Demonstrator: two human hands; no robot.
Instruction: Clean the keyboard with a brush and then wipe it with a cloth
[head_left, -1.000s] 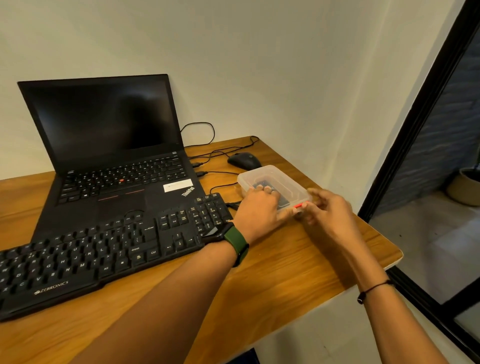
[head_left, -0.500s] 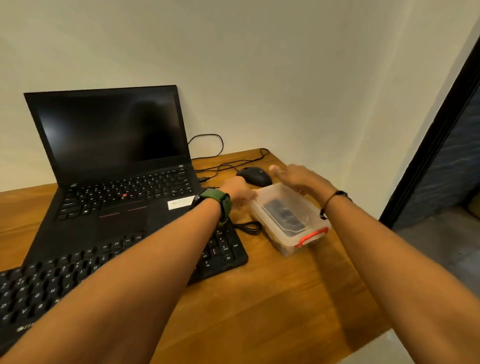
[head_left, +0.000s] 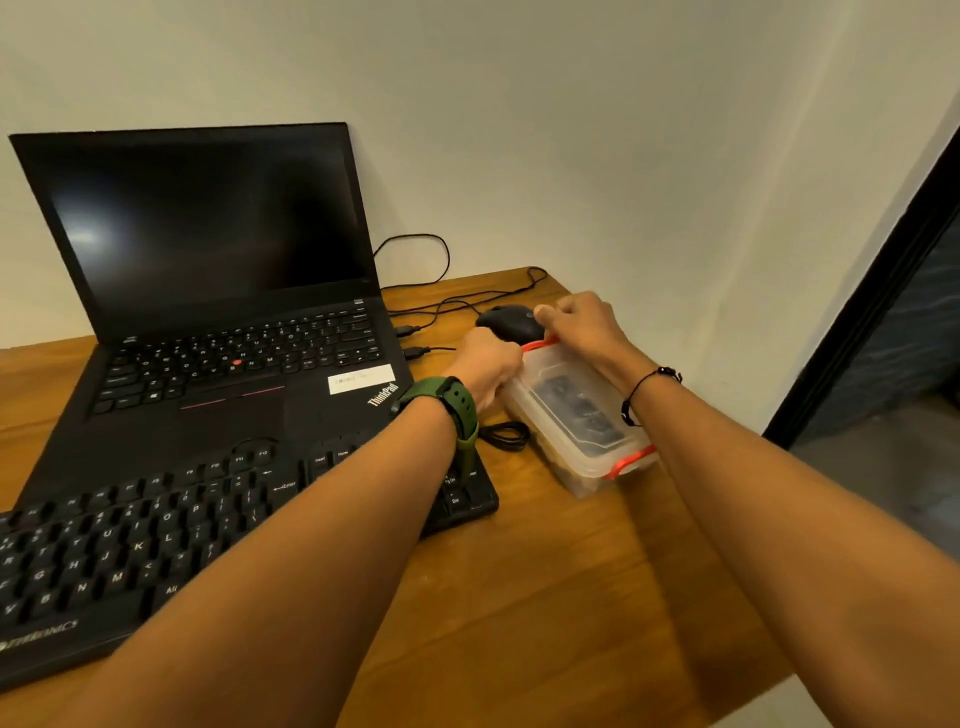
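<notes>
Both my hands are at the far end of the clear plastic storage box with red clip latches (head_left: 582, 415), which sits on the wooden desk (head_left: 545, 597) to the right of the black external keyboard (head_left: 156, 540). My left hand (head_left: 488, 366), with a green watch strap at the wrist, has its fingers curled against the box's far left corner. My right hand (head_left: 584, 325) has its fingers bent over the far red latch (head_left: 540, 344), thumb pressed on top; I cannot tell how tightly it is pinched. Something dark shows through the lid, too blurred to name. The black computer mouse (head_left: 509, 322) lies just beyond the box, touching my right hand. The open black laptop (head_left: 218, 291) stands behind the keyboard, on the left. The near red latch (head_left: 631, 460) lies flat against the lid.
</notes>
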